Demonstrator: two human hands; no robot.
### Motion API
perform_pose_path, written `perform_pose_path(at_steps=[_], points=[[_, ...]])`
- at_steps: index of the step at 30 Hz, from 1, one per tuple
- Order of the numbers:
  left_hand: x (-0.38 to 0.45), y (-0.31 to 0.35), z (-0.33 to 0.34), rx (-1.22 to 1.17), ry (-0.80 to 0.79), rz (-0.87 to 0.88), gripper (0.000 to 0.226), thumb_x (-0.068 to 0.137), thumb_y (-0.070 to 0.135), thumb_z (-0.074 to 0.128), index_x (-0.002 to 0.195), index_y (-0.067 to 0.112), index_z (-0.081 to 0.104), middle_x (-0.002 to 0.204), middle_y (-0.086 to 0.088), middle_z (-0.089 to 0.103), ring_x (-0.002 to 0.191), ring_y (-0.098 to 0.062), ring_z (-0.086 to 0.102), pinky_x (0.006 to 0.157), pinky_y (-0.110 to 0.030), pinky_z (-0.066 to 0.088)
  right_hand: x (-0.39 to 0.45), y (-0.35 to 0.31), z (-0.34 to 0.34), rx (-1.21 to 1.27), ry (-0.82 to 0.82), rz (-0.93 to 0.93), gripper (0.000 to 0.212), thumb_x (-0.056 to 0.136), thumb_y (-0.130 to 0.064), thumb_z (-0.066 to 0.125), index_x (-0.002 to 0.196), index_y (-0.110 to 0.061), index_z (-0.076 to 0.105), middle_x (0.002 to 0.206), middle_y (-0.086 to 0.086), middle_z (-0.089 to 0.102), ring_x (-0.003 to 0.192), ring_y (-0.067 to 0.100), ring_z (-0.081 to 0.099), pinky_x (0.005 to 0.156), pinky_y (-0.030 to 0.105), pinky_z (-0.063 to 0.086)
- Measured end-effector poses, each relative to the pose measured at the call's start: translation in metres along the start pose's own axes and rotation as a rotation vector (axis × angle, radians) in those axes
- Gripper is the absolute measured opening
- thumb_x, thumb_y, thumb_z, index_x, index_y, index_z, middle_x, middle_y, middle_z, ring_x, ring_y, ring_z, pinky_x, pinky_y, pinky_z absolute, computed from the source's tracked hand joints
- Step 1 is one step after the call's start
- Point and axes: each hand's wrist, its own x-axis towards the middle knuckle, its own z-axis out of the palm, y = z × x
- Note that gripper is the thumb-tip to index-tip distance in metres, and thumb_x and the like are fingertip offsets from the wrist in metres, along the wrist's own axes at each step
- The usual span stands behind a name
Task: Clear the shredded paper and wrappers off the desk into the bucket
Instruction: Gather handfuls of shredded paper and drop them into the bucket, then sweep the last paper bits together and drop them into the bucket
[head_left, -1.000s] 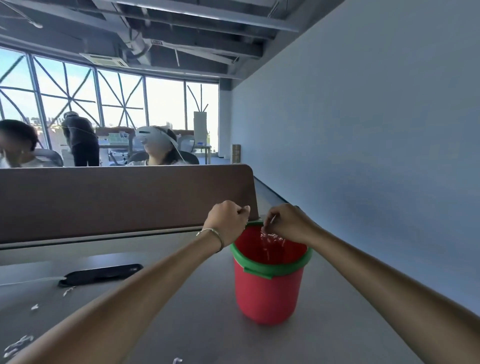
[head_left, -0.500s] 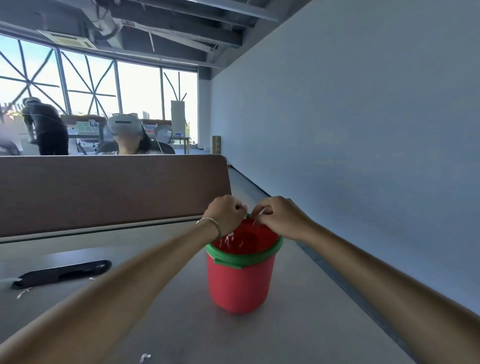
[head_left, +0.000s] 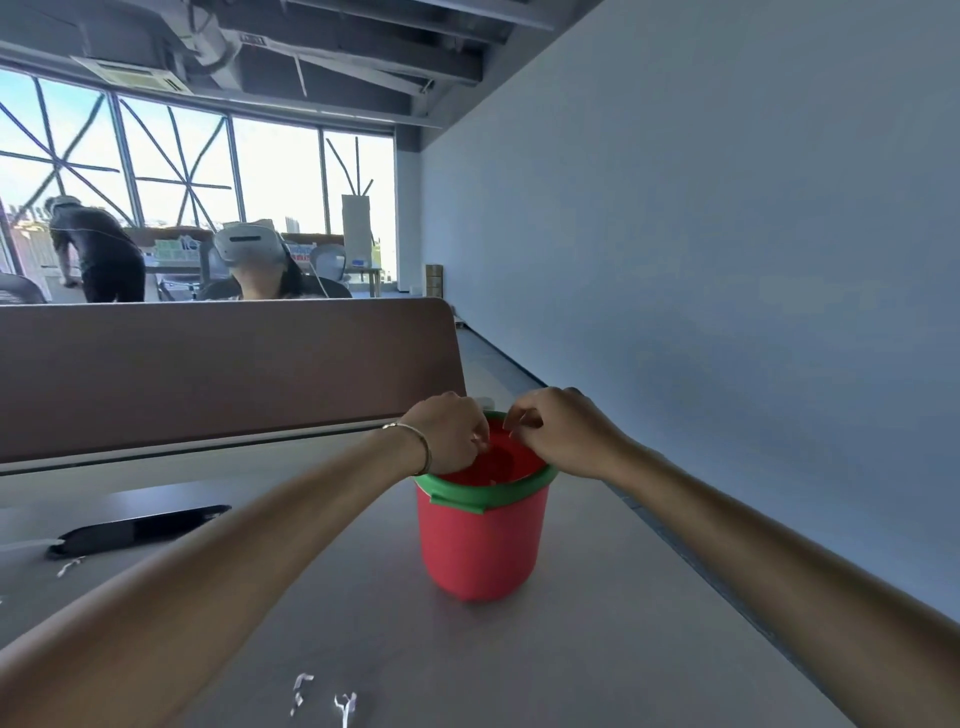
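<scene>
One grey desk (head_left: 597, 623) fills the lower field of view, bounded at 12 o'clock by a brown partition (head_left: 208, 369) and at 3 o'clock by a pale wall (head_left: 727, 260). Behind the partition, at 11 o'clock, a seated person (head_left: 260, 270) wears a white headset, and a second person (head_left: 98, 254) bends forward near the windows. On the desk, slightly right of centre, stands a red bucket (head_left: 480, 540) with a green rim, upright. Both forearms extend from the lower corners toward it. The left hand (head_left: 449, 431) hovers over the rim at the bucket's 10 o'clock edge, fingers curled downward into the opening; whether it grips anything cannot be determined. The right hand (head_left: 563, 431) sits over the rim at the 2 o'clock edge, fingers curled with the tips drawn together; any held material is too small to confirm. A thin bracelet (head_left: 415, 441) circles the left wrist. At 9 o'clock from the bucket lies a flat black object (head_left: 135, 530), with a white paper scrap (head_left: 70, 565) just beside its left end. At 7 o'clock, near the bottom edge, several shredded paper pieces (head_left: 322, 699) rest on the desk, well apart from the bucket.
</scene>
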Motion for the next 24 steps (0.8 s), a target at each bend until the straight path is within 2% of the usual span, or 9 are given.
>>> perform_pose_path(at_steps=[4, 6, 9, 13, 15, 17, 20, 22, 24], points=[[-0.015, 0.002, -0.007, 0.088, 0.032, 0.013, 0.025, 0.095, 0.044, 0.058, 0.094, 0.027, 0.076, 0.096, -0.001, 0.070, 0.087, -0.021, 0.062, 0.077, -0.032, 0.049, -0.007, -0.007, 0.005, -0.025, 0.036, -0.010, 0.024, 0.089, -0.023, 0.053, 0.095, -0.028, 0.075, 0.093, -0.007, 0.077, 0.081, 0.014, 0.072, 0.075, 0.040, 0.061], [-0.029, 0.002, -0.011, 0.060, 0.091, 0.004, 0.023, 0.097, 0.036, 0.051, 0.093, 0.028, 0.073, 0.095, 0.003, 0.069, 0.088, -0.020, 0.064, 0.078, -0.034, 0.051, -0.012, -0.014, 0.007, -0.042, 0.093, -0.050, 0.025, 0.090, -0.017, 0.055, 0.100, -0.027, 0.076, 0.095, -0.009, 0.077, 0.076, 0.008, 0.067, 0.068, 0.028, 0.055], [-0.058, -0.004, -0.012, 0.020, 0.215, 0.008, 0.028, 0.098, 0.026, 0.046, 0.106, 0.034, 0.071, 0.109, 0.008, 0.070, 0.100, -0.017, 0.065, 0.084, -0.032, 0.051, -0.026, -0.032, 0.015, -0.044, 0.198, -0.156, 0.024, 0.089, -0.012, 0.058, 0.101, -0.025, 0.074, 0.091, -0.011, 0.073, 0.065, -0.002, 0.053, 0.062, 0.013, 0.040], [-0.113, -0.019, -0.001, 0.009, 0.340, 0.032, 0.028, 0.096, 0.024, 0.051, 0.118, 0.029, 0.068, 0.113, 0.006, 0.071, 0.105, -0.019, 0.065, 0.084, -0.032, 0.050, -0.046, -0.062, 0.040, 0.007, 0.269, -0.306, 0.019, 0.084, -0.013, 0.059, 0.095, -0.022, 0.071, 0.097, -0.007, 0.073, 0.090, 0.016, 0.066, 0.078, 0.038, 0.054], [-0.145, -0.026, 0.006, -0.006, 0.341, -0.011, 0.031, 0.094, 0.027, 0.050, 0.121, 0.033, 0.064, 0.116, 0.005, 0.070, 0.107, -0.020, 0.064, 0.087, -0.037, 0.053, -0.060, -0.075, 0.056, 0.012, 0.266, -0.357, 0.019, 0.083, -0.011, 0.062, 0.097, -0.019, 0.071, 0.098, -0.005, 0.073, 0.094, 0.018, 0.066, 0.079, 0.040, 0.054], [-0.178, -0.031, 0.015, -0.005, 0.312, -0.068, 0.031, 0.095, 0.032, 0.048, 0.122, 0.038, 0.060, 0.122, 0.008, 0.068, 0.112, -0.018, 0.062, 0.090, -0.040, 0.053, -0.078, -0.086, 0.074, 0.046, 0.220, -0.372, 0.023, 0.084, -0.009, 0.063, 0.103, -0.019, 0.072, 0.101, -0.003, 0.072, 0.096, 0.019, 0.065, 0.082, 0.040, 0.054], [-0.228, -0.032, 0.038, -0.029, 0.242, -0.130, 0.034, 0.094, 0.037, 0.050, 0.127, 0.033, 0.059, 0.128, 0.007, 0.065, 0.119, -0.018, 0.058, 0.096, -0.042, 0.050, -0.118, -0.090, 0.107, 0.124, 0.028, -0.330, 0.026, 0.088, -0.016, 0.063, 0.113, -0.022, 0.070, 0.119, -0.003, 0.070, 0.111, 0.018, 0.065, 0.094, 0.038, 0.052], [-0.262, -0.030, 0.056, -0.046, 0.179, -0.150, 0.044, 0.092, 0.044, 0.050, 0.133, 0.030, 0.057, 0.133, 0.005, 0.062, 0.124, -0.020, 0.056, 0.102, -0.040, 0.047, -0.149, -0.086, 0.137, 0.111, -0.143, -0.354, 0.037, 0.093, -0.033, 0.059, 0.129, -0.024, 0.063, 0.139, -0.001, 0.061, 0.129, 0.019, 0.056, 0.107, 0.036, 0.044], [-0.295, -0.029, 0.074, -0.046, 0.111, -0.165, 0.056, 0.088, 0.051, 0.049, 0.139, 0.027, 0.054, 0.140, 0.005, 0.058, 0.129, -0.020, 0.052, 0.106, -0.035, 0.043, -0.181, -0.081, 0.164, 0.043, -0.350, -0.362, 0.066, 0.092, -0.060, 0.041, 0.151, -0.031, 0.040, 0.163, 0.003, 0.034, 0.150, 0.020, 0.030, 0.122, 0.037, 0.024]])
